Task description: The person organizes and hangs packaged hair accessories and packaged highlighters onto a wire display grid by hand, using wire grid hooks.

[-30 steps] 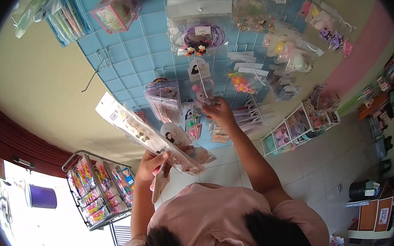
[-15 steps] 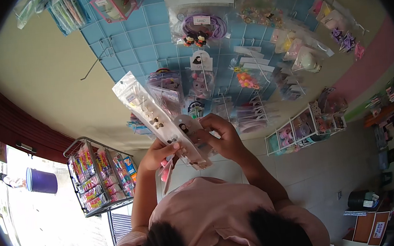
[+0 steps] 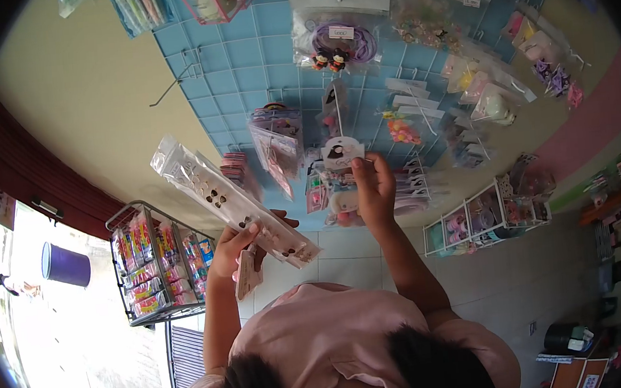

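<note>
My left hand (image 3: pixel 233 251) grips a long clear plastic packet (image 3: pixel 222 202) that slants up to the left, with small dark and gold-coloured pieces in a row inside. Below that packet, a smaller card pack (image 3: pixel 247 275) with a bit of pink hangs from the same hand. In my right hand (image 3: pixel 377 192), thumb and fingers pinch the edge of a carded accessory pack (image 3: pixel 342 152), whose white rounded header shows a dark-haired figure. That header sits at the lower end of a wire hook, in front of a similar pack (image 3: pixel 332 107) hanging on it.
A blue wall panel with a wire grid (image 3: pixel 229 61) carries many bagged accessories on hooks. To the left stands a wire rack (image 3: pixel 155 263) of colourful packets near a bright doorway and a purple bucket (image 3: pixel 65 264). A white wire shelf (image 3: pixel 468 217) is at the right.
My right hand has moved up and away from the long packet, carrying the carded pack to the hook. My left hand has shifted slightly left with the packets. The view has shifted a little.
</note>
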`<state>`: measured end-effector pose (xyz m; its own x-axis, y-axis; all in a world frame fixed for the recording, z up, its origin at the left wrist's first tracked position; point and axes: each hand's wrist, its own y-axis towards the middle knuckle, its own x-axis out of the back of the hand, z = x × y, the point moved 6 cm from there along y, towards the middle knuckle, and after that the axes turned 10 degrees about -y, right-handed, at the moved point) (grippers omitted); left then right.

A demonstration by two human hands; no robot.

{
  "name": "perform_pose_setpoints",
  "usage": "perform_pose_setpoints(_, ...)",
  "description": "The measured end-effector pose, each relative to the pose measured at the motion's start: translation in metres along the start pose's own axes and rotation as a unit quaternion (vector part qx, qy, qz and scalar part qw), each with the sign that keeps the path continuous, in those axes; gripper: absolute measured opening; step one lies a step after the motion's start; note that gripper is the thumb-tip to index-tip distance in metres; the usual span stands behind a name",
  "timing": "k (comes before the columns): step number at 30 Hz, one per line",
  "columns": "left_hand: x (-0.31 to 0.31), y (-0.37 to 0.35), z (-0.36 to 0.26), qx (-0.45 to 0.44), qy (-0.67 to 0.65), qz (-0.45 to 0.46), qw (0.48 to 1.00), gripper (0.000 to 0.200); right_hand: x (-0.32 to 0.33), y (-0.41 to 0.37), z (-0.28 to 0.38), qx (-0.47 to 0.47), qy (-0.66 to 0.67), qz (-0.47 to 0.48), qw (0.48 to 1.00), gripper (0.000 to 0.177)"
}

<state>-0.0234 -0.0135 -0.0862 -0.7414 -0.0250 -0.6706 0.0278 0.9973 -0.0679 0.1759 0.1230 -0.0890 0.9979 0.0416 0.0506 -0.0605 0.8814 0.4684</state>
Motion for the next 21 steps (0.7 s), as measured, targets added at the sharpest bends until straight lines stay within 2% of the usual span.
perform_pose_setpoints(3,0.01,-0.007,-0.002,-0.022,0.018,-0.053,0.998,0.043,-0.002,-0.001,-0.004,-0.036,0.049,-0.011,0.998,0.016)
perform_pose_setpoints(5,0.009,-0.01,-0.005,-0.02,0.025,-0.043,0.999,0.043,-0.003,0.002,-0.006,-0.059,0.046,-0.011,0.997,0.017)
perform_pose_setpoints(9,0.011,-0.011,-0.004,-0.031,0.013,-0.007,0.999,0.043,-0.007,0.005,0.0,-0.039,0.063,0.012,0.997,0.017)
perform_pose_setpoints(15,0.013,-0.024,-0.005,-0.051,0.045,-0.09,0.994,0.043,-0.01,0.005,0.003,-0.032,0.078,0.009,0.996,0.016)
perform_pose_setpoints(18,0.014,-0.024,-0.003,-0.06,0.05,-0.075,0.994,0.044,-0.008,0.004,-0.003,-0.038,0.074,-0.006,0.997,0.02)
perform_pose_setpoints(21,0.018,-0.025,-0.001,-0.083,0.039,-0.11,0.99,0.046,-0.005,0.004,-0.003,-0.065,0.065,-0.013,0.996,0.022)
